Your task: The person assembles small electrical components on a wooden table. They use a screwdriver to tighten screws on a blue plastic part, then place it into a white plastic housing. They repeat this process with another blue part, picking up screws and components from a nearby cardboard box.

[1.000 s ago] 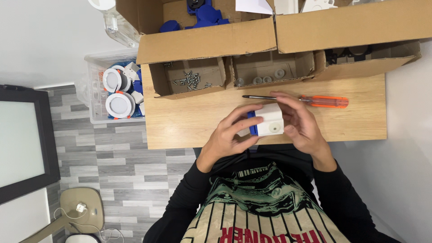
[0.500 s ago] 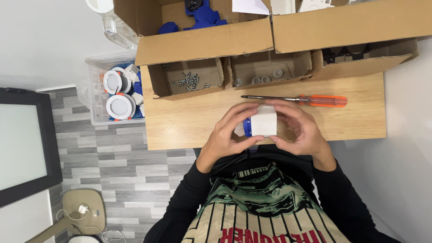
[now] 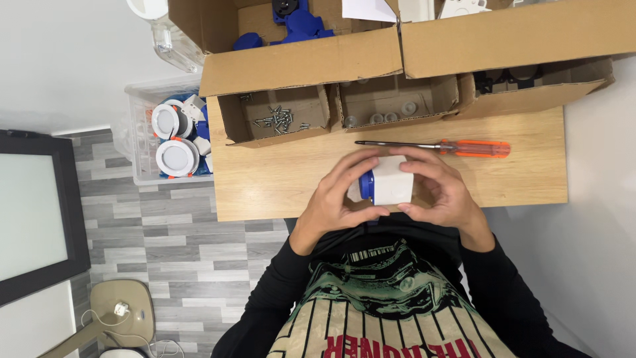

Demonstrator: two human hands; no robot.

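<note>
Head camera, looking straight down: a person in a black long-sleeved top is sitting at a wooden tabletop [image 3: 278, 179]. Both hands are meeting just above its near edge, cupping a small white boxy housing with a blue part [image 3: 389, 180] on its left side. The left hand [image 3: 338, 199] is curling around the blue end, fingers closed on it from above and thumb beneath. The right hand [image 3: 442, 192] is gripping the white end the same way, fingers wrapped over the top.

Just beyond the hands, an orange-handled screwdriver [image 3: 434, 146] is lying flat, apart from them. Behind it, open cardboard compartments are holding loose screws [image 3: 278, 119] and small grey round fittings [image 3: 384, 118]. A clear bin of round white light fittings [image 3: 173, 139] is sitting left of the tabletop, lower down.

The housing is being held at the tabletop's near edge, so a loosened grip could probably drop it into the lap or onto the floor. A stray elbow might also roll the screwdriver.
</note>
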